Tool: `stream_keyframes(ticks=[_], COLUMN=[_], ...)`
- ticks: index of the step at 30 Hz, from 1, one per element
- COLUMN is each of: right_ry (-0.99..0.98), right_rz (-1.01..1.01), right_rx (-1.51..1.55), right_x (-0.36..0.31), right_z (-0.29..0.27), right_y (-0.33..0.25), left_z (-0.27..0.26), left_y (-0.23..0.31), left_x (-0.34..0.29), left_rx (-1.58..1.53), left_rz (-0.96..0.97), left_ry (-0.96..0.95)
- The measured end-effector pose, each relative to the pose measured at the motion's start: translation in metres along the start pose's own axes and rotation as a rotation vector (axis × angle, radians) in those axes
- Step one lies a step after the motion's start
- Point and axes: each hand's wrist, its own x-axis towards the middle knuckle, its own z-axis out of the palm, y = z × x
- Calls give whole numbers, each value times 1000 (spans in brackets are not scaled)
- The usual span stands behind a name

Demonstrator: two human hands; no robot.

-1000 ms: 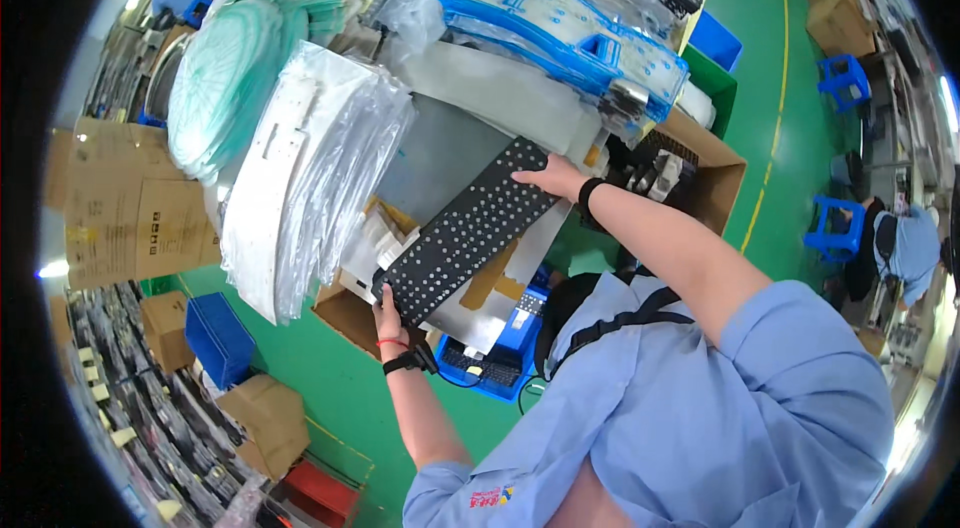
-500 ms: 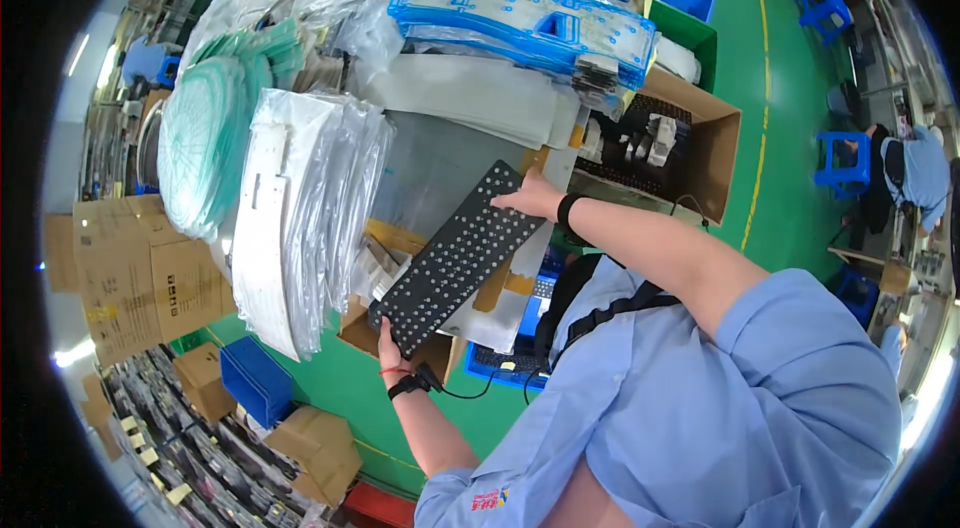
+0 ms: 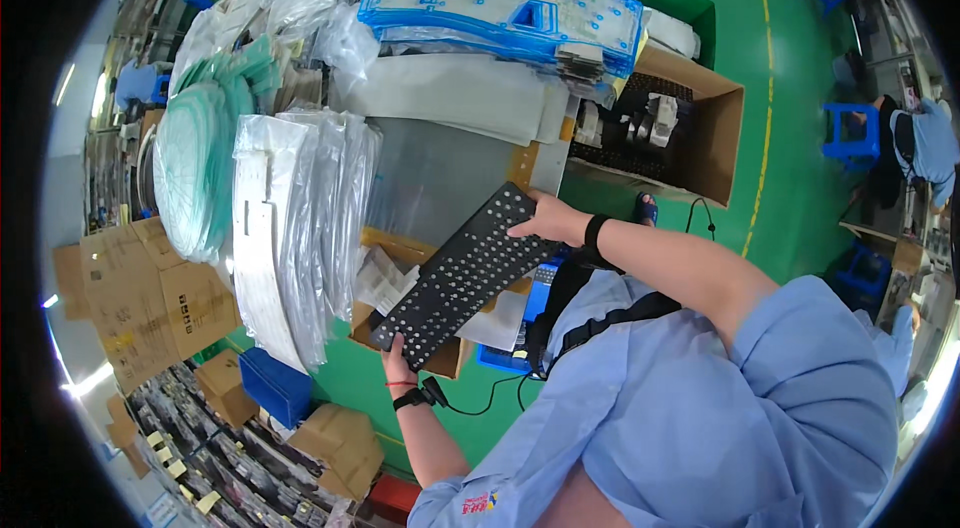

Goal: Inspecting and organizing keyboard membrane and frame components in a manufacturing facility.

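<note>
A long black panel [image 3: 455, 278] with rows of small pale dots, much like the underside of a keyboard, slants between my two hands. My left hand [image 3: 398, 361] grips its lower left end, thumb on top. At the upper right end, my right hand [image 3: 552, 218] clasps the edge with the thumb over the dotted face. The fingers beneath are hidden. The panel is held over the near edge of a worktable [image 3: 430, 168] with a grey top. Below its left end is an open carton [image 3: 448, 360], and crumpled clear wrapping [image 3: 385, 280] lies beside it.
Bagged white curved panels [image 3: 290, 238] and green-tinted round sheets [image 3: 195, 163] are piled on the left. A blue-edged panel [image 3: 500, 13] lies at the back. To the right is an open carton [image 3: 715, 138] with black and white parts. Another person [image 3: 920, 153] sits beyond the green floor.
The panel and both my hands have shifted slightly down and right in the picture. The surrounding view has moved a little too. My grip on both ends stays the same.
</note>
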Motion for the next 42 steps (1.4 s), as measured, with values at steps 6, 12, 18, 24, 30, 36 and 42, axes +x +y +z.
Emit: stream_keyframes(ticks=[6,12,18,24,30,36,42], right_ry=[47,168,207,402,484,636,730], right_rz=[-4,6,81,118,148,168,90], right_rx=[-20,84,306,414,657,748,736], right_x=[-62,-118,-197,-258,-284,-272,-173], right_z=[-41,-122,-226,-321,-384,-402,-401], right_y=[5,68,99,130,191,223,263], left_z=[42,132,251,379,475,540,585], left_y=[5,7,-8,-41,-81,-110,-151], left_x=[-52,-105,-138,-153,-133,-75,51], left_rx=[42,-7,125,287,390,465,673], left_rz=[48,56,6,-77,-164,-245,-240], left_ry=[-45,-262,-385,-480,-578,-657,-648])
